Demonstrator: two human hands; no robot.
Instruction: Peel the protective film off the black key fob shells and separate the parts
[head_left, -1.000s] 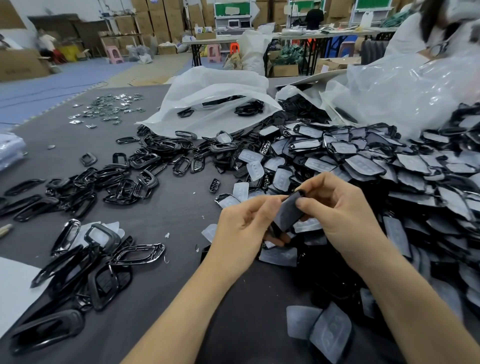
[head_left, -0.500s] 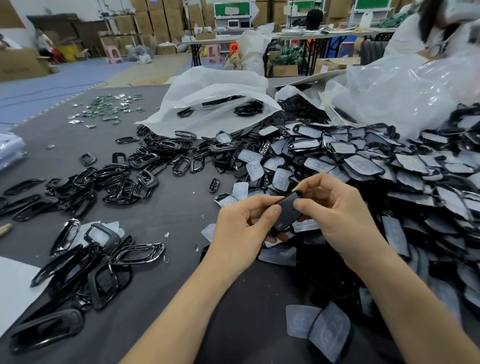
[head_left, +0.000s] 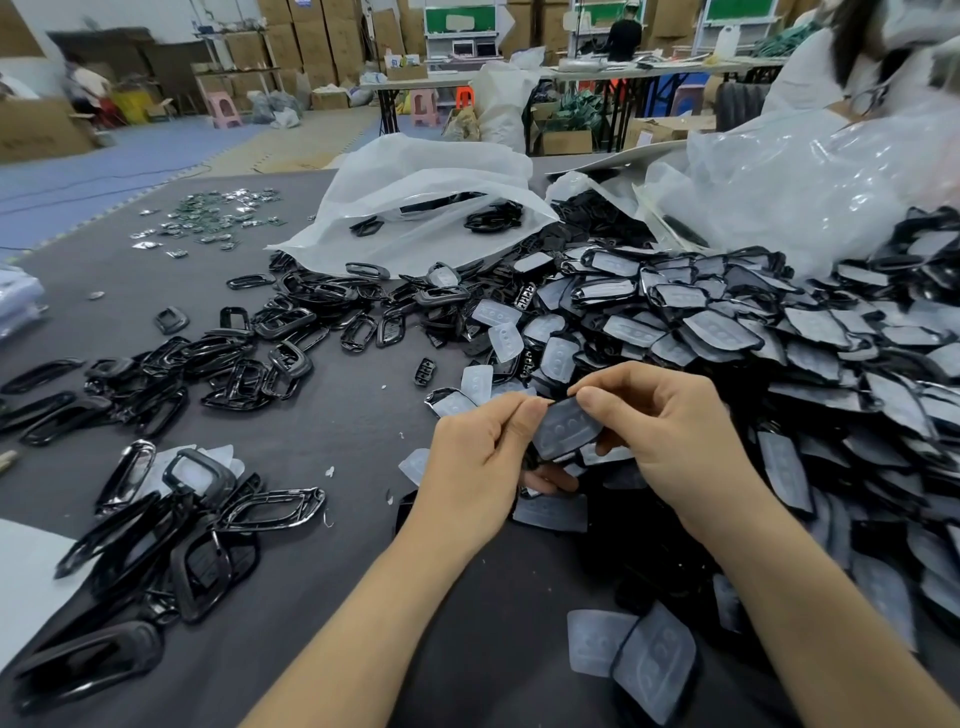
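- Since a second ago the key fob shell (head_left: 563, 436) has turned: then it stood almost edge-on between the hands, and now its broad face looks up at the camera. The hands stay at the same place, in the centre of the frame.
- The left hand (head_left: 478, 457) pinches the left edge of the shell between thumb and forefinger; its other fingers (head_left: 550, 478) curl below the shell.
- The right hand (head_left: 670, 431) pinches the upper right corner of the shell, thumb on top, with its fingers closed narrow on it.
- The whitish protective film (head_left: 569, 418) covers the face of the shell, and three round dimples show in it.
- The shell is held above the desk (head_left: 337, 426), at the near edge of a big pile of film-covered shells (head_left: 779, 332) that fills the right of the frame.
- Heaps of black frames lie at the middle left (head_left: 208, 374) and at the lower left (head_left: 171, 545).
- Two loose film pieces (head_left: 597, 644) lie at the bottom, right of centre.
- A white plastic bag (head_left: 415, 208) lies at the upper centre, and a clear one (head_left: 805, 182) at the upper right.
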